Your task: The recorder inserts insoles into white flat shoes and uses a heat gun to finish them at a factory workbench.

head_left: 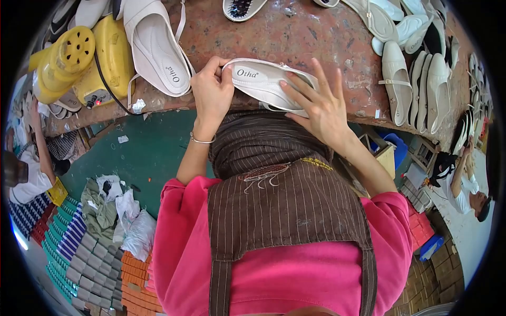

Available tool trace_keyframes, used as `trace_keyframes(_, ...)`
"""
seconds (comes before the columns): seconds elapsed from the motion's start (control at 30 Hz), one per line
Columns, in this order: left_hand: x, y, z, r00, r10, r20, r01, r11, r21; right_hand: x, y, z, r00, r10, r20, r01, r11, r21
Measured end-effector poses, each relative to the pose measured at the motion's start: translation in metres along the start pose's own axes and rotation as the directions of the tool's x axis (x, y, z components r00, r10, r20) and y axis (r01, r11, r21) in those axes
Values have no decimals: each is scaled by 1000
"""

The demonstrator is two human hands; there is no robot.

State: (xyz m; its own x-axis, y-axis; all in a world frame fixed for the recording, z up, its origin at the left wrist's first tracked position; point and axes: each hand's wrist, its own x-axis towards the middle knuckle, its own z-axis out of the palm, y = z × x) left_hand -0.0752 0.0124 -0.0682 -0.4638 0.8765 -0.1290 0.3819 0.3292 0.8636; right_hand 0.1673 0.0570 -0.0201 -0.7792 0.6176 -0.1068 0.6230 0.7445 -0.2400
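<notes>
A pale cream flat shoe (263,87) lies on its side at the table's near edge, its insole facing me. The fingers and thumb of my left hand (213,89) pinch it at the heel end. My right hand (319,108) is at the toe end with fingers spread and stretched. Two of its fingertips reach over the shoe's opening, and its thumb is low by the shoe's edge. To the left of my left hand stands a larger-looking cream shoe (155,50) with a loose strap.
A yellow machine (108,58) with a black cable stands at the left of the worn red-brown table (295,39). Several cream shoes (398,81) and insoles line the right side. Stacked coloured goods (95,263) fill the lower left floor. A person (31,174) is at each side.
</notes>
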Motion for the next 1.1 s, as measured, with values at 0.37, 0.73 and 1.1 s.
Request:
trace_keyframes(0.37,-22,28,-8,894,371,-252,-338,926,166,-23,30,1,909,383,-166,-306,882,360)
trace_keyframes(0.73,-62,17,-114,852,-163,-497,-79,899,-431,42,-48,-28,926,-27,375,-376,-42,926)
trace_keyframes(1.1,-115,6,-205,459,-272,-846,-444,754,-484,160,-169,-51,755,-494,432,-594,-235,769)
